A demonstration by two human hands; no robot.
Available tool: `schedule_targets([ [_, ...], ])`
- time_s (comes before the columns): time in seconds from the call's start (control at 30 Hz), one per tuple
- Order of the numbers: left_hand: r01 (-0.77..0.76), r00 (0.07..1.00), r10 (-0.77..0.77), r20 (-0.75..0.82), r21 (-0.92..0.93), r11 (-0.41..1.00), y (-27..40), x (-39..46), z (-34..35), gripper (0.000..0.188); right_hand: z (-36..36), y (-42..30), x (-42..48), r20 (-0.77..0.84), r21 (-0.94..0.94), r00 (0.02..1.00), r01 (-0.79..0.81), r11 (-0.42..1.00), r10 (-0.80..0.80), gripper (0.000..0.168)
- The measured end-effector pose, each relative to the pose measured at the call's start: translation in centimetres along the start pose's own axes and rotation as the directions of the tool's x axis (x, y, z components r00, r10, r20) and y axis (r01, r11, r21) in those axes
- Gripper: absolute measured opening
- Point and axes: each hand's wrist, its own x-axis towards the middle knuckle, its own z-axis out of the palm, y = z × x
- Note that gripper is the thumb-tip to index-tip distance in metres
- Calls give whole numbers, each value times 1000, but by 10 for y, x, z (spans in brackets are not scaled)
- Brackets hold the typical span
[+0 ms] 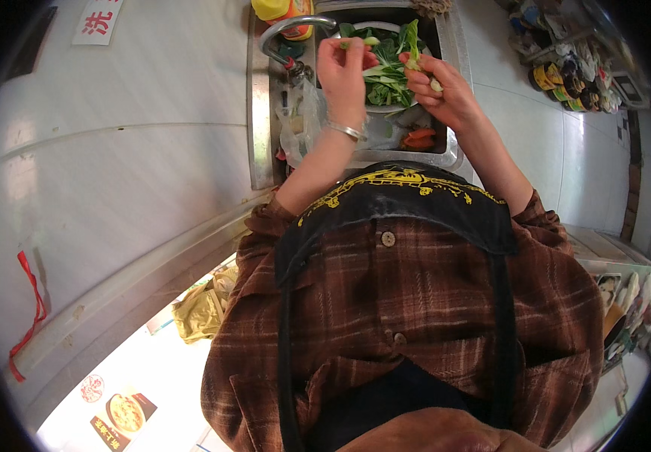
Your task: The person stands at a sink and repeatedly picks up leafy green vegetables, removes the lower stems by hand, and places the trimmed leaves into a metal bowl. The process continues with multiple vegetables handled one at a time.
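Observation:
My left hand (343, 76) pinches a short pale-green vegetable piece (370, 41) between thumb and fingers, above the sink. In my right hand (444, 93) is a small leafy green stalk (413, 42), its leaf pointing up. A pale piece (436, 85) also shows between the right fingers. Below both hands, a round basin (384, 25) sits in the metal sink (456, 51), filled with leafy greens (387, 85). My hands cover parts of the basin and greens.
A curved metal faucet (297, 21) rises left of the basin, beside a yellow-capped container (297, 11). A clear plastic bag (305, 116) lies near my left wrist. Orange vegetable pieces, perhaps carrot (419, 138), rest in the near right sink corner. A tiled wall (161, 90) stands left.

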Motion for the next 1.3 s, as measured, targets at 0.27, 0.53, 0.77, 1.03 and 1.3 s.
schedule_targets([
  [0.27, -235, 911, -47, 410, 608, 758, -51, 28, -40, 20, -10, 1, 1, 36, -3, 993, -109, 994, 109, 29],
  [0.53, -259, 723, -136, 677, 449, 855, 9, 21, -5, 24, -24, 5, 5, -31, -128, 988, -157, 979, 154, 21],
  [0.77, -562, 708, 82, 702, 489, 667, 10, 17, -4, 16, -19, 7, 2, -96, -111, 983, -165, 980, 155, 20],
  [1.03, -881, 447, 197, 873, 391, 268, 16, 7, -6, 16, -19, 19, -1, -107, -463, 994, -45, 885, -5, 20],
  [1.3, -878, 462, 130, 877, 473, -74, 5, 4, 7, 17, -21, 23, 1, -285, -512, 935, 38, 858, -211, 22],
])
